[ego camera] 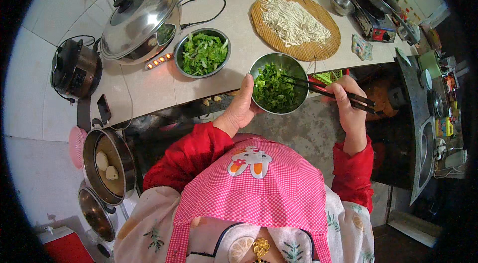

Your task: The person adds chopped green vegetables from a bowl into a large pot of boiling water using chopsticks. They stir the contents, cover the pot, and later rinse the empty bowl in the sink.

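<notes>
My left hand (242, 108) holds a small stainless steel bowl (257, 63) by its left side, in front of the counter's edge. Chopped green herbs (276, 89) lie in it. In my right hand (347, 104) is a pair of dark chopsticks (317, 89), whose tips reach into the herbs. Behind the bowl, a round mat of woven or slatted material (326, 52) on the counter carries a heap of fresh noodles (295, 22). Another metal bowl (179, 65), filled with cut leafy greens (204, 54), stands on the counter to the left.
A large lidded electric pot (142, 24), a dark cooker (76, 69) and a phone (104, 109) stand or lie at left. Below them is a pot with pale lumps in liquid (129, 166). A portable gas stove (377, 31) with a pan, a small bowl (342, 4) and a cloth (362, 47) are at right.
</notes>
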Motion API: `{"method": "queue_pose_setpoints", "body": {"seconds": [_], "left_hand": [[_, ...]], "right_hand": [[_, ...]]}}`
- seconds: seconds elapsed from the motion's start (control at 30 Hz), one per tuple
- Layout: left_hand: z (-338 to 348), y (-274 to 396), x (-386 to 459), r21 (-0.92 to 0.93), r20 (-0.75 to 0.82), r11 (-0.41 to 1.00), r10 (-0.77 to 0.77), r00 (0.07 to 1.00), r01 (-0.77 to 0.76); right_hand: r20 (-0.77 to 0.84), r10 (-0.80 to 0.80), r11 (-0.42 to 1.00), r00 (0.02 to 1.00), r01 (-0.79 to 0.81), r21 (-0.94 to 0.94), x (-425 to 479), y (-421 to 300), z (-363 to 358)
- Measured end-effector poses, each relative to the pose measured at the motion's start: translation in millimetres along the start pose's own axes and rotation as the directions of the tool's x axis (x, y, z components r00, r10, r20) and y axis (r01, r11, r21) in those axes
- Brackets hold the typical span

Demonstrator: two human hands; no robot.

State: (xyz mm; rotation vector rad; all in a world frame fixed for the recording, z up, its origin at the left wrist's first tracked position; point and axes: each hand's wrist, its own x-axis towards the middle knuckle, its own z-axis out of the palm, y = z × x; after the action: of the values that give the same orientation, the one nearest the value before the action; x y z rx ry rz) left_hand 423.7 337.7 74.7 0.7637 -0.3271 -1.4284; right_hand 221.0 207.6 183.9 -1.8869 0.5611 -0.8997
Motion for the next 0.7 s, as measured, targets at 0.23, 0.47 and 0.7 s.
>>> {"method": "queue_pose_setpoints", "body": {"seconds": [0.23, 0.47, 0.7], "left_hand": [[4, 1, -1, 0.036, 0.008, 0.999, 0.038, 0.999, -0.039], [7, 5, -7, 0.113, -0.015, 0.990, 0.082, 0.997, -0.080], [5, 2, -2, 0.124, 0.030, 0.984, 0.125, 0.992, -0.128]], "right_hand": [[0.131, -0.144, 0.982, 0.981, 0.158, -0.106, 1, 12, 11], [0.054, -0.118, 0.987, 0.992, 0.123, -0.100, -3, -4, -8], [0.190, -0.221, 0.972, 0.956, 0.232, -0.035, -3, 9, 16]]}}
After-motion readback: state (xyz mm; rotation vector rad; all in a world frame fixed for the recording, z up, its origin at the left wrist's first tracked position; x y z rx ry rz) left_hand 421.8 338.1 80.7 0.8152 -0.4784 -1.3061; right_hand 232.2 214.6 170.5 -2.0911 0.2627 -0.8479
